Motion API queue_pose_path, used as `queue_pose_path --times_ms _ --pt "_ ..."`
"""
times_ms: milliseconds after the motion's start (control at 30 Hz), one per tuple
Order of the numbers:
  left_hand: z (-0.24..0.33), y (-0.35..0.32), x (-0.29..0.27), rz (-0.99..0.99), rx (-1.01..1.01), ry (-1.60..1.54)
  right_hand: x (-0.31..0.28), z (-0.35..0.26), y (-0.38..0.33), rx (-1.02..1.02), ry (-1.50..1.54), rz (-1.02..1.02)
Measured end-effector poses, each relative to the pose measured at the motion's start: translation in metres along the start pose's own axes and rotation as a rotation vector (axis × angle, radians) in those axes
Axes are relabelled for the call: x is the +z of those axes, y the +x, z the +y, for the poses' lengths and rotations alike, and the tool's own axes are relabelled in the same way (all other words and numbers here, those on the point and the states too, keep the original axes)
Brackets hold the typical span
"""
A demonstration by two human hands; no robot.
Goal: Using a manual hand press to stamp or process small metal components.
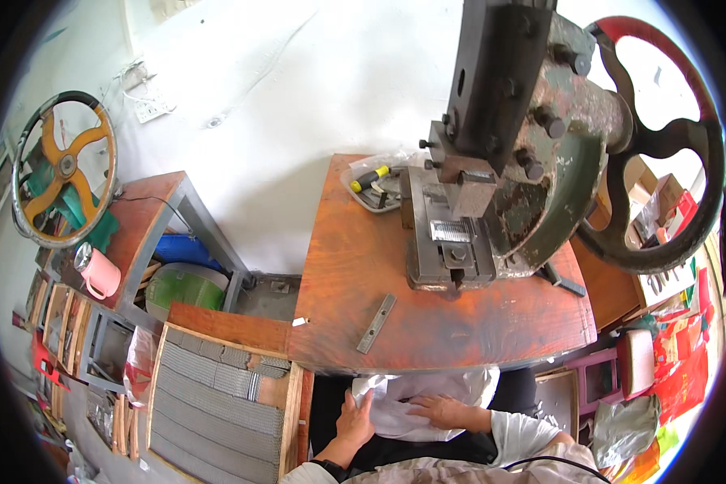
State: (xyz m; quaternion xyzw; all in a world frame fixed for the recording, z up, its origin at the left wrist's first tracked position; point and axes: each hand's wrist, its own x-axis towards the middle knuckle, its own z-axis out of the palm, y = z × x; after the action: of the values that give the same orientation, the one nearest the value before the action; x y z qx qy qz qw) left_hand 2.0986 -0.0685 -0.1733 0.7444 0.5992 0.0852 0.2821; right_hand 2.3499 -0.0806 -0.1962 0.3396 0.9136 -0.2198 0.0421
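Head view shows the left hand (355,421) and right hand (437,410) pressed flat, fingers apart, on white cloth (403,399) in the lap; near the bench (355,266).

The person wears a white short-sleeved shirt; the right sleeve ends above the elbow, so the forearm under it is bare. The left hand (355,418) has a dark band, like a watch strap, around the wrist just behind it. The right hand (437,410) has no glove and no ring that can be seen. Dark trousers cover the lap. A thin black cable runs over the shirt near the lower edge.
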Motion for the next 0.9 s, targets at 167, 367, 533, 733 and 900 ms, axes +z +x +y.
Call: queue_pose_path --times_ms 167,367,533,733,900 --pt "0.010 -0.002 -0.020 -0.007 0.127 0.116 0.030 0.048 0.015 0.336 -0.079 0.217" --pt "0.099 0.019 -0.163 0.784 0.472 0.066 -0.078 -0.025 -0.011 0.097 0.286 0.358" --pt "0.114 0.095 -0.167 0.628 0.379 0.189 -0.172 -0.049 -0.049 -0.061 0.190 0.635" --pt "0.111 0.129 -0.177 0.476 0.119 0.176 -0.215 -0.033 -0.061 0.226 0.189 0.918" --pt "0.102 0.075 -0.190 0.897 0.494 -0.096 -0.208 -0.005 -0.076 0.361 0.072 0.991"
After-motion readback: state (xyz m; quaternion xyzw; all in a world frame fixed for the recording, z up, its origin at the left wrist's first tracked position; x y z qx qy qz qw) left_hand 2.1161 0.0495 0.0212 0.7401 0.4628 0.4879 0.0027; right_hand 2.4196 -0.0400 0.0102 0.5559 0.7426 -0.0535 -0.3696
